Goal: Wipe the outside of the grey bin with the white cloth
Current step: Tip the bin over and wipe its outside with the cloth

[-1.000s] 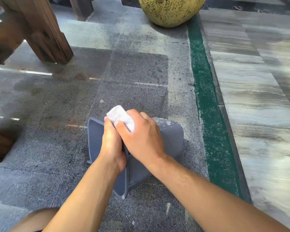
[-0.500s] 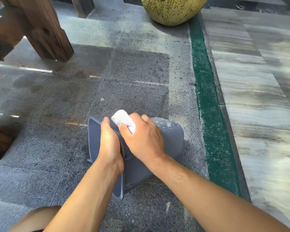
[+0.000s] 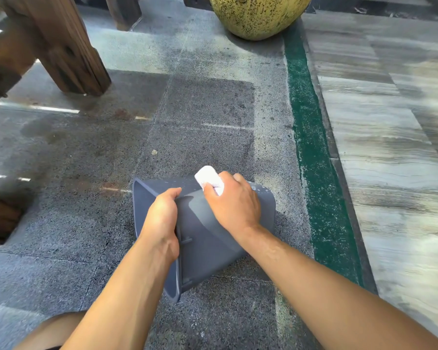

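Note:
The grey bin (image 3: 202,243) lies on its side on the stone floor, its open mouth facing left and its base to the right. My left hand (image 3: 161,221) grips the bin's rim at the near upper edge. My right hand (image 3: 234,203) presses a folded white cloth (image 3: 209,179) against the bin's upturned outer wall, near the far edge. Only the cloth's far end shows beyond my fingers. Small pale specks dot the wall near the base.
A dark wooden post (image 3: 68,49) stands at the far left, with more wood at the left edge (image 3: 0,215). A large speckled yellow pot (image 3: 258,13) sits at the top. A green strip (image 3: 314,152) borders the pale streaked paving (image 3: 390,147) on the right.
My right hand and the cloth have slid right along the bin's upper wall, away from my left hand. The left hand keeps its hold on the rim.

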Action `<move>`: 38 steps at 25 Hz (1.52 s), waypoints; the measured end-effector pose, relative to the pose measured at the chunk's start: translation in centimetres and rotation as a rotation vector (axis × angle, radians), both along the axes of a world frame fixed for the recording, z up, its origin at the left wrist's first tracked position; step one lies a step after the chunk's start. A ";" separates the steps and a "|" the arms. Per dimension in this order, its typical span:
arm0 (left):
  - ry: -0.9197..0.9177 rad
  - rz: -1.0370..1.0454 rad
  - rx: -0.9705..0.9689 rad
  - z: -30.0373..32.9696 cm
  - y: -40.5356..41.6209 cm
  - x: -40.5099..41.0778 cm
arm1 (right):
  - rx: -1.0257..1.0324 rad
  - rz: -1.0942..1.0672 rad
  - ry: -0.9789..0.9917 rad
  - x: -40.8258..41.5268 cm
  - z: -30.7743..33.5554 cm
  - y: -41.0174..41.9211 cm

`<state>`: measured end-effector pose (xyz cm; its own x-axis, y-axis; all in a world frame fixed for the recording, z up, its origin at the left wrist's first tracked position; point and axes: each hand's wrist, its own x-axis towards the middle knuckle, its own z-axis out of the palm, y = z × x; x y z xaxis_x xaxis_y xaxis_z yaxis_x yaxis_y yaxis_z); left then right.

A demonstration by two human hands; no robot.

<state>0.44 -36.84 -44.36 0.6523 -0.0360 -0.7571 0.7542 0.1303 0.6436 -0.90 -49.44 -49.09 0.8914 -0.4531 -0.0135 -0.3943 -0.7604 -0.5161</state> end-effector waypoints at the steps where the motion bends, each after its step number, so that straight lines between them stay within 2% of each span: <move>1: 0.007 0.008 0.008 -0.1 0.0 0.1 | 0.002 -0.013 0.006 0.1 -0.3 -0.4; 10: 0.011 0.048 0.048 -0.9 0.7 1.0 | 0.001 -0.115 0.043 0.6 -2.4 -4.1; 17: 0.002 0.080 0.000 -0.8 0.7 1.1 | 0.028 -0.240 0.088 0.7 -4.7 -7.9; 24: -0.031 0.034 0.034 -0.8 0.5 1.1 | 0.058 -0.362 0.146 -0.2 -6.7 -10.9; 28: -0.012 -0.051 0.073 -0.5 0.4 1.1 | 0.090 -0.393 0.253 -1.1 -7.2 -12.2; 32: -0.048 -0.243 0.128 -0.7 0.1 1.1 | 0.094 -0.431 0.442 -2.7 -6.4 -13.8; 35: -0.055 -0.322 0.145 -0.7 -0.2 1.1 | 0.153 -0.448 0.344 -2.1 -4.8 -14.0; 38: -0.044 -0.318 0.120 -0.5 -0.5 0.9 | 0.301 -0.338 0.228 -0.9 -2.6 -12.1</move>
<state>1.31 -37.32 -44.90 0.6545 -0.1553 -0.7399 0.7164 -0.1852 0.6726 -1.83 -61.51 -51.66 0.6545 -0.6622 -0.3649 -0.7210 -0.4012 -0.5650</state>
